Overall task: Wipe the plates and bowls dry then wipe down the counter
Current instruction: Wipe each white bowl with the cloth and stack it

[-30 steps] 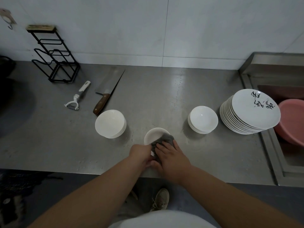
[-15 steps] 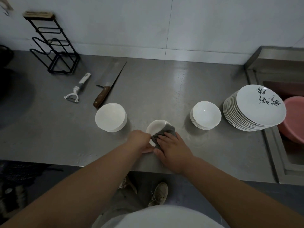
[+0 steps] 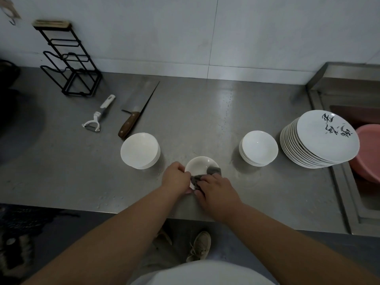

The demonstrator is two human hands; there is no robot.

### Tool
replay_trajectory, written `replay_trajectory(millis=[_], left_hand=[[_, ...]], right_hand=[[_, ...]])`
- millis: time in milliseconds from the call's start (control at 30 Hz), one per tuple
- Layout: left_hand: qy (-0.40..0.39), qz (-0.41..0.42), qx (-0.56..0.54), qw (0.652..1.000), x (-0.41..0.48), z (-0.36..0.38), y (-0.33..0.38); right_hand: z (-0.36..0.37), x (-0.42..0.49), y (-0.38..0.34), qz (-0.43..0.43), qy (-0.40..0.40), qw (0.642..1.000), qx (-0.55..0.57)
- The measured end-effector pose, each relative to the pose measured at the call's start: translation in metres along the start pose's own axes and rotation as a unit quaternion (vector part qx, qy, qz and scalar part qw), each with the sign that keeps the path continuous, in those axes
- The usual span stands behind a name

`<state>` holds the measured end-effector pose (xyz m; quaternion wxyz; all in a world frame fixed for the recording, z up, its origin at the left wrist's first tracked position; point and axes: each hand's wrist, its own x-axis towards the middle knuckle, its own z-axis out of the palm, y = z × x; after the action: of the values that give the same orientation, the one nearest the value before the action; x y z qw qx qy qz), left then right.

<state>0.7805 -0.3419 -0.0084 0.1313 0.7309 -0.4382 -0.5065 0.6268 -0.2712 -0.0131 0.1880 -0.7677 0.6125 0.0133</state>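
A small white bowl (image 3: 200,164) sits near the front edge of the steel counter (image 3: 205,120). My left hand (image 3: 175,178) grips its left rim. My right hand (image 3: 216,188) holds a grey cloth (image 3: 213,170) pressed inside the bowl's near right side. To the left stands a stack of white bowls (image 3: 140,150). On the right are a second stack of white bowls (image 3: 258,148) and a tall stack of white plates (image 3: 319,138) with black brushwork on the top one.
A cleaver (image 3: 136,114) with a wooden handle and a white peeler (image 3: 98,116) lie at the back left, in front of a black wire rack (image 3: 70,60). A pink basin (image 3: 368,151) sits in the sink at the right.
The cloth has shifted inside the bowl, showing more of the bowl's inner left side. My right hand has slid a little toward me. The stacks have not moved.
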Motion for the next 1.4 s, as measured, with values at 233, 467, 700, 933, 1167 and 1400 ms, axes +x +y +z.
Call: replay_trajectory(millis=[233, 467, 700, 933, 1167, 1400], left_hand=[[0.007, -0.007, -0.066, 0.998, -0.018, -0.005, -0.004], [0.036, 0.077, -0.046, 0.995, -0.041, -0.036, 0.027], [0.078, 0.129, -0.079, 0.985, -0.072, -0.054, 0.061], [0.005, 0.125, -0.250, 0.960, -0.110, -0.060, 0.105], [-0.092, 0.153, -0.449, 0.875, -0.127, -0.083, 0.142], [-0.153, 0.226, -0.461, 0.844, -0.142, -0.102, 0.161]], right_hand=[[-0.036, -0.010, 0.004, 0.089, 0.050, 0.974, 0.204], [-0.070, -0.006, 0.025, 0.221, 0.017, 0.938, 0.267], [-0.124, -0.002, 0.005, 0.204, 0.113, 0.896, 0.377], [-0.173, -0.012, -0.014, 0.135, 0.275, 0.795, 0.523], [-0.202, -0.020, -0.015, 0.048, 0.307, 0.752, 0.581], [-0.228, -0.033, -0.010, 0.067, 0.345, 0.815, 0.462]])
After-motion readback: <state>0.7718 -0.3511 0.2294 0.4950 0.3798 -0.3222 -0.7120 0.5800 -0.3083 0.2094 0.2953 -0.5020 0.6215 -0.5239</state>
